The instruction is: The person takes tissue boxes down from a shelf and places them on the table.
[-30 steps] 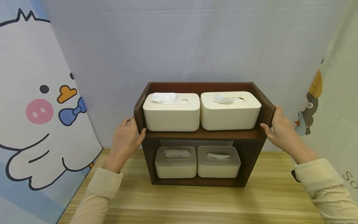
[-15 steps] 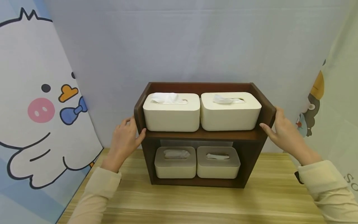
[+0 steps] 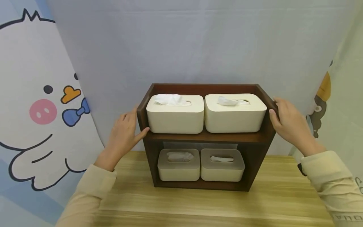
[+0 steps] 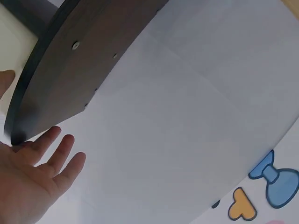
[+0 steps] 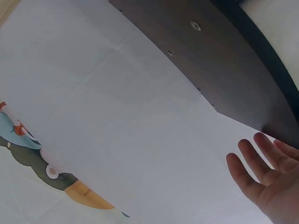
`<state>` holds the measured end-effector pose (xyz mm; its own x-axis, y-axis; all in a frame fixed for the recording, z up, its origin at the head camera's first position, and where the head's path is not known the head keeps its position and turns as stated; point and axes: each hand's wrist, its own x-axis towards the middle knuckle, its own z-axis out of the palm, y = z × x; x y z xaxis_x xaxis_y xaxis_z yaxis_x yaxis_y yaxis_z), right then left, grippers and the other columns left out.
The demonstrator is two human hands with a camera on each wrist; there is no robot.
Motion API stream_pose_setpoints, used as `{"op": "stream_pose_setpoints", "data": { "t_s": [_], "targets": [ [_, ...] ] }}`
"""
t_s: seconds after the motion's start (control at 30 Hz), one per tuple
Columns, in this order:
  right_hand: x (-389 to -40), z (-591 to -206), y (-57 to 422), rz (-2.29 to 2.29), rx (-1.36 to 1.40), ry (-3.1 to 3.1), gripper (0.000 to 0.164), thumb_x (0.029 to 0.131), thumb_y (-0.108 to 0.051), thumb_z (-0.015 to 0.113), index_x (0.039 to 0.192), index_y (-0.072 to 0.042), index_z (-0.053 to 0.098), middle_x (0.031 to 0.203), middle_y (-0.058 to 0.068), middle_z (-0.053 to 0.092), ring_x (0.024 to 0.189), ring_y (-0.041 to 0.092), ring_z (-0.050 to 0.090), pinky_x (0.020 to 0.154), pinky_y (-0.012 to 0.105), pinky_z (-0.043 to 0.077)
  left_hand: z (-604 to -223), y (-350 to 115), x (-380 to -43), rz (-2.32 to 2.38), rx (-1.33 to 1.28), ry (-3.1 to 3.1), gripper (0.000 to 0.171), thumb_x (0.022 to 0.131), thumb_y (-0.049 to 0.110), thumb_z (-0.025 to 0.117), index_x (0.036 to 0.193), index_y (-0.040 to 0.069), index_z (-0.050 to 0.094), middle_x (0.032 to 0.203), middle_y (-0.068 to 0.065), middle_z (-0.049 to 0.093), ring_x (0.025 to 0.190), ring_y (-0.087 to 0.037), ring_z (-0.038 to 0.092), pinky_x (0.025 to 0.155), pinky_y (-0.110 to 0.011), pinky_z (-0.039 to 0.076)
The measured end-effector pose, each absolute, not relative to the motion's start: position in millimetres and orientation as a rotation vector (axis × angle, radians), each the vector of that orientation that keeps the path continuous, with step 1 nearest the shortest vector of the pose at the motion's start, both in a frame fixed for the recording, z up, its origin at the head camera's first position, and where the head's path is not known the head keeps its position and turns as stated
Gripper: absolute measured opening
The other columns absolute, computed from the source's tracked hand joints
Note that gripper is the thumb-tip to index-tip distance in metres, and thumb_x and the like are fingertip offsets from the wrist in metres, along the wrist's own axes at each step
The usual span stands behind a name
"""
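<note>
1. Now the right hand (image 3: 286, 121) has slid up from the middle board to the top right corner of the dark shelf (image 3: 205, 137), which stands on the wooden table (image 3: 198, 205) against the backdrop.
2. Both hands flank the shelf; the left hand (image 3: 124, 132) rests flat, fingers straight and slightly spread.

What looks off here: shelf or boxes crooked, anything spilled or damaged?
Nothing stands out. The shelf stands level on the table, four tissue boxes sit squarely in pairs, tissue in each slot. The left hand and right hand flank its sides.
</note>
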<state>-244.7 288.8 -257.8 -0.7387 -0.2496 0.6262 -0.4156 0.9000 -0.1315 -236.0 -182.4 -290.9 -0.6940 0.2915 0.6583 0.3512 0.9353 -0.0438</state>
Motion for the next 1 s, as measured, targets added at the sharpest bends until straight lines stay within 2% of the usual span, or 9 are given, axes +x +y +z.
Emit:
{"op": "stream_pose_setpoints", "data": {
  "t_s": [0.13, 0.4, 0.7, 1.0],
  "targets": [
    [-253, -248, 285, 0.306, 0.488, -2.411, 0.041, 0.094, -0.013, 0.043, 0.124, 0.015, 0.043, 0.118, 0.034, 0.047, 0.108, 0.048, 0.045, 0.088, 0.058, 0.037, -277, -180, -236, -0.101, -0.513, -2.282, 0.08, 0.08, 0.037, 0.067, 0.139, -0.002, 0.03, 0.117, -0.026, 0.053, 0.103, -0.042, 0.05, 0.084, -0.053, 0.042],
    [-264, -237, 280, 0.209, 0.442, -2.503, 0.04, 0.096, -0.015, 0.036, 0.123, 0.013, 0.044, 0.119, 0.034, 0.046, 0.105, 0.051, 0.043, 0.084, 0.061, 0.037, -241, -167, -241, -0.038, -0.586, -2.322, 0.069, 0.087, 0.044, 0.057, 0.136, 0.0, 0.038, 0.134, -0.02, 0.045, 0.118, -0.041, 0.042, 0.095, -0.053, 0.037],
    [-270, -238, 281, 0.15, 0.405, -2.592, 0.041, 0.095, -0.013, 0.032, 0.125, 0.013, 0.043, 0.121, 0.033, 0.045, 0.106, 0.051, 0.042, 0.082, 0.061, 0.037, -214, -146, -253, -0.055, -0.626, -2.532, 0.067, 0.091, 0.052, 0.044, 0.139, 0.006, 0.035, 0.143, -0.014, 0.036, 0.13, -0.037, 0.031, 0.103, -0.054, 0.028],
    [-271, -240, 280, 0.124, 0.388, -2.587, 0.04, 0.092, -0.01, 0.032, 0.123, 0.01, 0.046, 0.121, 0.032, 0.048, 0.106, 0.05, 0.044, 0.078, 0.061, 0.039, -202, -134, -275, -0.018, -0.691, -2.736, 0.074, 0.089, 0.06, 0.038, 0.143, 0.011, 0.027, 0.147, -0.011, 0.03, 0.136, -0.035, 0.02, 0.109, -0.053, 0.017]
  ]
}}
